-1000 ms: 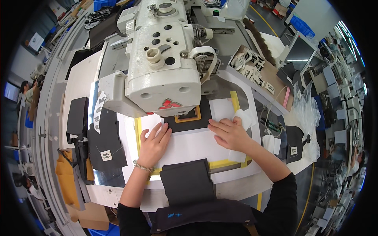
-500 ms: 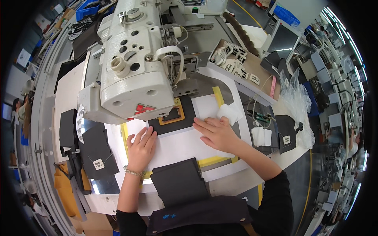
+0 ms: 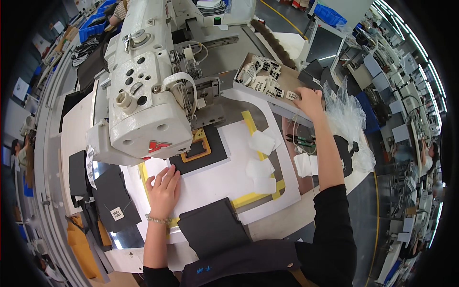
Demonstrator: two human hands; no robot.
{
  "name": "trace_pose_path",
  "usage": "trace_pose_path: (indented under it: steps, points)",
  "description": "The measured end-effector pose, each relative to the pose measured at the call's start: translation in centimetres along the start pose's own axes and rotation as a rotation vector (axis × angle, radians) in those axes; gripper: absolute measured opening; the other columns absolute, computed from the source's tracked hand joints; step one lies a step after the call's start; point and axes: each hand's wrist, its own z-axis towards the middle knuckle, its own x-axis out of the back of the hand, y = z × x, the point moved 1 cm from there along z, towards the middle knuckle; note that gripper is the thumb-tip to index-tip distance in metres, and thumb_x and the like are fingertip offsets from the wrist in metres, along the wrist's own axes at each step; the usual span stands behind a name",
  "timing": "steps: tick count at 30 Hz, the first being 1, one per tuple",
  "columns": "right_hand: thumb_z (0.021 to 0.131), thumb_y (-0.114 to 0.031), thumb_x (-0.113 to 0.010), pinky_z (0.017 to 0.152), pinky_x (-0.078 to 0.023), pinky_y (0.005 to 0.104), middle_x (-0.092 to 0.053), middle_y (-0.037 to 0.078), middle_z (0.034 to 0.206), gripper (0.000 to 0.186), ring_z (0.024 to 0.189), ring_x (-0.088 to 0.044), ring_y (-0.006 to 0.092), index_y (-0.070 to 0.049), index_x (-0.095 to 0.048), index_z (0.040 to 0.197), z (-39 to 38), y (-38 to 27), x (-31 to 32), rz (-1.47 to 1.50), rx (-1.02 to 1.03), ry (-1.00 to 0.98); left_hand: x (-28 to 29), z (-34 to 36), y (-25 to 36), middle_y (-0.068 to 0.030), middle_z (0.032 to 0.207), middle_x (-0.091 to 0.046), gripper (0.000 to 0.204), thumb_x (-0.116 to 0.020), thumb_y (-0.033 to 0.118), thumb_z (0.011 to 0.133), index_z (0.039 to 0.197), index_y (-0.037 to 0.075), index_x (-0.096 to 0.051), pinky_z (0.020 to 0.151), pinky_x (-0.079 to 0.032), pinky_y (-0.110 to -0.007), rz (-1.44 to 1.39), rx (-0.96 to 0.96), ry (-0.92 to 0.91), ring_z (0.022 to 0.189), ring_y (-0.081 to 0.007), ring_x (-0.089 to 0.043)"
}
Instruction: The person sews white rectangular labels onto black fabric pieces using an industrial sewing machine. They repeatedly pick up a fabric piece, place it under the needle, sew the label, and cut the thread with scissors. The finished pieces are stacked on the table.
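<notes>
My left hand [image 3: 163,191], bracelet at its wrist, rests with fingers open on the white backing sheet [image 3: 205,186] beside the near-left edge of a black panel [image 3: 208,160]. An orange frame [image 3: 204,153] lies on that panel, partly under the white sewing machine head [image 3: 138,105]. My right hand [image 3: 307,100] is up at the cardboard tray [image 3: 282,105] of printed labels [image 3: 263,81], fingertips curled at a label by the right end; whatever they grip is too small to make out.
Dark pieces lie left [image 3: 114,196] and in front [image 3: 210,225]. White pads [image 3: 262,177] sit on yellow tape, right of the panel. A green-handled tool [image 3: 303,141], clear plastic [image 3: 351,119] and a monitor [image 3: 325,43] are at right. Other people work at the far edges.
My right hand has left the black panel and moved up and right to the label tray. My left hand stays by the panel. The view has shifted, putting the machine farther left.
</notes>
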Motion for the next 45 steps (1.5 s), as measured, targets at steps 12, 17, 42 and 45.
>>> trace_pose_path:
  steps: [12,17,42,45]
  points:
    - [0.076,-0.014,-0.075,0.072,-0.041,0.0264,-0.064,0.001,0.074,0.015,0.075,-0.060,0.0084,-0.007,-0.065,0.085,-1.5,-7.1,2.2,0.924,-0.053,-0.007,2.8,1.2,1.0,-0.0024,0.117,-0.066,0.025,-0.070,0.012,0.079,0.104,0.012,-0.068,0.089,-0.039,-0.037,-0.175,0.009,-0.046,0.104,-0.0174,-0.062]
    - [0.085,-0.007,-0.071,0.068,-0.045,0.0214,-0.064,-0.002,0.088,0.013,0.077,-0.059,0.0055,-0.007,-0.062,0.094,-11.4,-19.4,1.5,1.653,-0.128,-0.789,5.1,2.2,5.1,-0.0023,0.110,-0.066,0.025,-0.066,0.013,0.080,0.105,0.016,-0.069,0.078,-0.041,-0.032,-0.064,-0.342,0.230,0.090,-0.0133,-0.064]
    - [0.085,-0.015,-0.073,0.071,-0.041,0.0251,-0.054,0.002,0.112,0.048,0.080,-0.051,0.0066,-0.008,-0.043,0.121,-17.1,-24.6,-0.6,1.637,0.049,-0.527,2.7,3.6,2.0,-0.0054,0.095,-0.070,0.015,-0.069,0.005,0.076,0.091,0.007,-0.071,0.054,-0.050,-0.025,-0.496,-0.213,0.301,0.068,-0.0147,-0.065]
    - [0.083,-0.005,-0.073,0.065,-0.045,0.0247,-0.058,0.005,0.109,0.037,0.074,-0.056,0.0087,-0.006,-0.051,0.113,-15.6,-23.9,-1.0,1.400,0.366,-0.382,1.6,4.0,2.2,-0.0054,0.091,-0.071,0.015,-0.071,0.004,0.074,0.089,0.005,-0.070,0.055,-0.053,-0.027,-0.629,-0.077,0.263,0.066,-0.0185,-0.067]
